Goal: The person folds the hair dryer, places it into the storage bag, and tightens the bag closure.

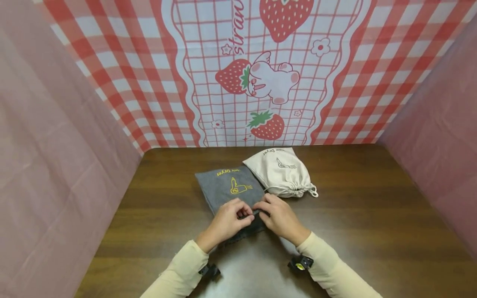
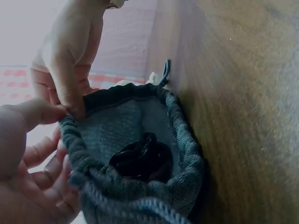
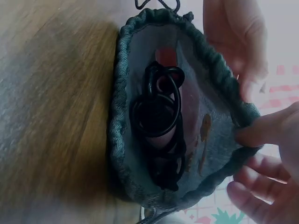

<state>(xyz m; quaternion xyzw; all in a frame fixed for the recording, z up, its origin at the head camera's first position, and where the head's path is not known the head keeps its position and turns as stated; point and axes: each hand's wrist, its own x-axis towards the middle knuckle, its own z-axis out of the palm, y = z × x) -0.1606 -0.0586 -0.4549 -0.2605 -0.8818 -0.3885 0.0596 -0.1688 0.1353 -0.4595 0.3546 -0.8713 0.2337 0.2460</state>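
A grey drawstring bag (image 1: 221, 192) with a yellow hair dryer print lies on the table, its mouth toward the person. My left hand (image 1: 232, 217) pinches the upper edge of the mouth between thumb and fingers. Close beside it, my right hand (image 1: 277, 215) pinches the same edge, thumb inside the rim. Between the edges the mouth gapes. In the right wrist view a coiled black cord (image 3: 156, 116) sits inside, over a pinkish-red object (image 3: 189, 107) mostly hidden by it. Dark drawstring (image 2: 140, 205) hangs out at the gathered rim.
A cream drawstring bag (image 1: 283, 169) with a dark hair dryer print, its neck drawn in, lies against the grey bag's far right side. Pink cloth walls (image 1: 67, 145) flank the brown wooden table (image 1: 354, 207); a strawberry-print checked cloth (image 1: 149, 82) hangs behind.
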